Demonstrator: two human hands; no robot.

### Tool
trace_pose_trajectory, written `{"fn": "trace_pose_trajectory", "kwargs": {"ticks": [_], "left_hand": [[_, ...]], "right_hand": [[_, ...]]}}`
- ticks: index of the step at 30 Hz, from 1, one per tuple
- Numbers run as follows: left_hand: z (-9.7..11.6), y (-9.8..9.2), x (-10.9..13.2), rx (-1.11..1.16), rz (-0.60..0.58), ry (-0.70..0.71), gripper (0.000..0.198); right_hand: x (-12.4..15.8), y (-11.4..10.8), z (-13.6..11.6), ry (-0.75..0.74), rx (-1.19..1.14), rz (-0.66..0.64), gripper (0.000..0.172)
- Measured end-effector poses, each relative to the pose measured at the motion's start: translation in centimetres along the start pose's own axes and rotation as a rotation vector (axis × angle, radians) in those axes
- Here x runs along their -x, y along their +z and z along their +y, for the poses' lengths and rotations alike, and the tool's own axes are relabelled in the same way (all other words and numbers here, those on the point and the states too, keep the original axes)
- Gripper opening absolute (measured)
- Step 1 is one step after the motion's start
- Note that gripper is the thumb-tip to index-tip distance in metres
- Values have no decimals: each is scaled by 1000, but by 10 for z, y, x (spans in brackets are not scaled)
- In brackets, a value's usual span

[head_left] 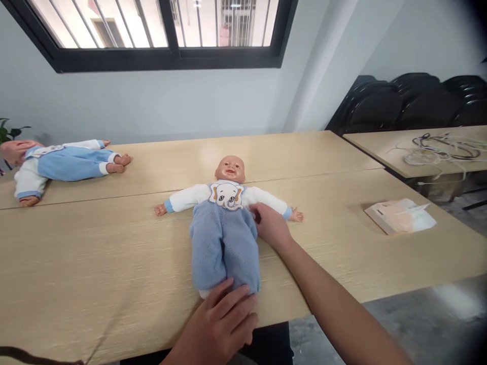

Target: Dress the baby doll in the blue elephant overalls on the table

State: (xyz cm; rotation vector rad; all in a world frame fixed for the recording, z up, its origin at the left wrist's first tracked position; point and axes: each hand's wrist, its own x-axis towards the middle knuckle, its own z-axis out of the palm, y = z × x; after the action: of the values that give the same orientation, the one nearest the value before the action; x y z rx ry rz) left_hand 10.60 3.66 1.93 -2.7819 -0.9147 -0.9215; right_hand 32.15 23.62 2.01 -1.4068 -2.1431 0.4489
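A baby doll (225, 223) in a blue fleece romper with an elephant bib lies on its back on the wooden table (95, 253), arms spread, head away from me. My left hand (220, 324) lies flat over the doll's feet at the table's near edge, fingers stretched out. My right hand (270, 223) rests at the doll's side, under its arm, with the fingers curled against the romper; whether they pinch the fabric is hidden.
A second doll (61, 165) in blue and white lies at the far left of the table. A flat packet of tissues (399, 215) lies at the right. Another table holds tangled cables (441, 149). Black chairs (411, 104) are stacked behind it.
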Motion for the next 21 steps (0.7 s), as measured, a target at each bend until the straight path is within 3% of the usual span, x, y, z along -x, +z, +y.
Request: {"fn": "trace_pose_trajectory", "kwargs": {"ticks": [3,9,14,17,21], "left_hand": [[0,7,2,21,17,-36,12],[-7,7,2,18,-10,-78,13],[-10,6,4,36,-10,-54,14],[-10,6,5,56,7,-50,14],[-9,4,7,73,35,-59,17]], "right_hand": [[10,2,-8,34,-56,-55,5],[28,5,-17,-112,-366,-202,22],[30,2,-19,-51,-506,-98,14],[29,-4,-21,-107,-612,-147,30],[26,-8,-16,112,-851,-221,37]]}}
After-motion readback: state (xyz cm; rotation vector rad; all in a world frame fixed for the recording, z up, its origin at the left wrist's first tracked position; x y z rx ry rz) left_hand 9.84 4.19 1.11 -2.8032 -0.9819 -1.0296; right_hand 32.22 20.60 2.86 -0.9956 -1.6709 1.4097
